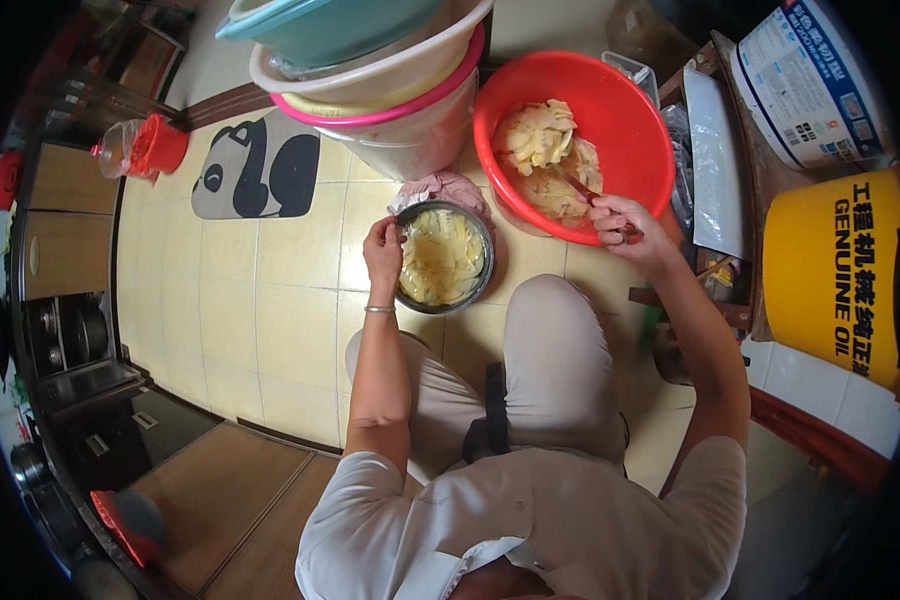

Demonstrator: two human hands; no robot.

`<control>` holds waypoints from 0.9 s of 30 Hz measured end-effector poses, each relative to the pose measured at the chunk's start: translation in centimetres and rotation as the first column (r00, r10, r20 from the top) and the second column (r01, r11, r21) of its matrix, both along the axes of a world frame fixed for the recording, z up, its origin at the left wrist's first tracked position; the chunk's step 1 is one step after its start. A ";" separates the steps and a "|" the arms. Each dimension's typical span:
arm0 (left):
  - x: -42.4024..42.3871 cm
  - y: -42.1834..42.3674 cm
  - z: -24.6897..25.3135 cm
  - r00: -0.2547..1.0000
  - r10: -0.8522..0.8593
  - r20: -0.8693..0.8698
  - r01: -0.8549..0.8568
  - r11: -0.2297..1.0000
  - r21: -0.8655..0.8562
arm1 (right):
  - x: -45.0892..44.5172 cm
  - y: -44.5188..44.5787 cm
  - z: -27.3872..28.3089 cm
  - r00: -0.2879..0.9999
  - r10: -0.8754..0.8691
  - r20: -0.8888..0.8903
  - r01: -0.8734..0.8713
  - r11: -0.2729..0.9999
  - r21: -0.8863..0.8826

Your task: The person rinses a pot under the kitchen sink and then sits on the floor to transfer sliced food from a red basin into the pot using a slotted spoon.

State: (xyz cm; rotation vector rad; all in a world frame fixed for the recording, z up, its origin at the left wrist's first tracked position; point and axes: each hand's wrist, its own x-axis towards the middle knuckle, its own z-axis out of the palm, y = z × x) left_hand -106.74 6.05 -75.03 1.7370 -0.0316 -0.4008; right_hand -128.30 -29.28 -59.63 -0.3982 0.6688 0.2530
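Observation:
My left hand (384, 253) grips the rim of a dark round pot (484, 279), which holds pale yellow slices (450, 251) in liquid. In my right hand (630, 231) is the brown handle (581, 189) of a utensil. It reaches into a large red plastic basin (630, 120) and its far end is hidden at the slices. More pale slices (541, 135) are heaped in that basin, with others lower down in cloudy liquid. A pink cloth (450, 189) lies on the floor against the pot's far side.
Stacked tubs (412, 142) stand behind the pot, a teal basin (337, 30) on top. A panda-shaped mat (259, 169) lies on the tiled floor (225, 300). At right, a wooden shelf unit carries a yellow oil bucket (825, 270) and a white bucket (802, 82). Cabinets (67, 255) line the left.

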 end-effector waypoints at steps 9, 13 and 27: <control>0.6 0.3 0.3 0.989 0.054 -0.140 -0.058 0.998 -0.022 | -2.2 1.9 2.2 0.994 0.065 0.090 -0.043 0.972 -0.231; 0.7 0.1 -0.4 0.987 0.007 -0.161 -0.003 1.000 0.025 | -3.2 2.2 2.7 0.991 0.054 0.124 -0.032 0.985 -0.172; 1.0 0.3 -0.9 0.977 -0.090 -0.192 0.090 0.996 -0.007 | -6.3 4.9 5.0 0.988 -0.031 0.150 0.055 0.986 -0.159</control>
